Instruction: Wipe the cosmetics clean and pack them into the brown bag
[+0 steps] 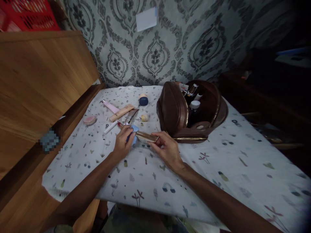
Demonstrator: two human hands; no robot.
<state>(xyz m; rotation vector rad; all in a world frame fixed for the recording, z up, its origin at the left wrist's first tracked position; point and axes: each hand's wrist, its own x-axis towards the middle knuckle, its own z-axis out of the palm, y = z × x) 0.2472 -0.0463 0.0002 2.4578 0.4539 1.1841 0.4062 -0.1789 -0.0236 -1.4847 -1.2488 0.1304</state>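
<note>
My right hand (167, 150) pinches the near end of a slim gold-and-clear cosmetic container (147, 137), held level just above the patterned cloth. Its other end meets a light blue cloth (134, 130), which my left hand (123, 142) grips with closed fingers. Beyond the left hand lie a beige tube (121, 113), a pink tube (111, 106) and a white stick (110, 127). Near them sit a small yellow pot (144, 118) and a jar with a navy part (143, 101). An open brown makeup bag (171, 106) stands right of my hands, bottles inside.
A pink round compact (89, 120) lies at the left of the table covering (145, 181). A wooden panel (43, 77) borders the left side, with a red basket (36, 16) above it. The patterned wall (155, 58) rises behind. Dark furniture stands at right.
</note>
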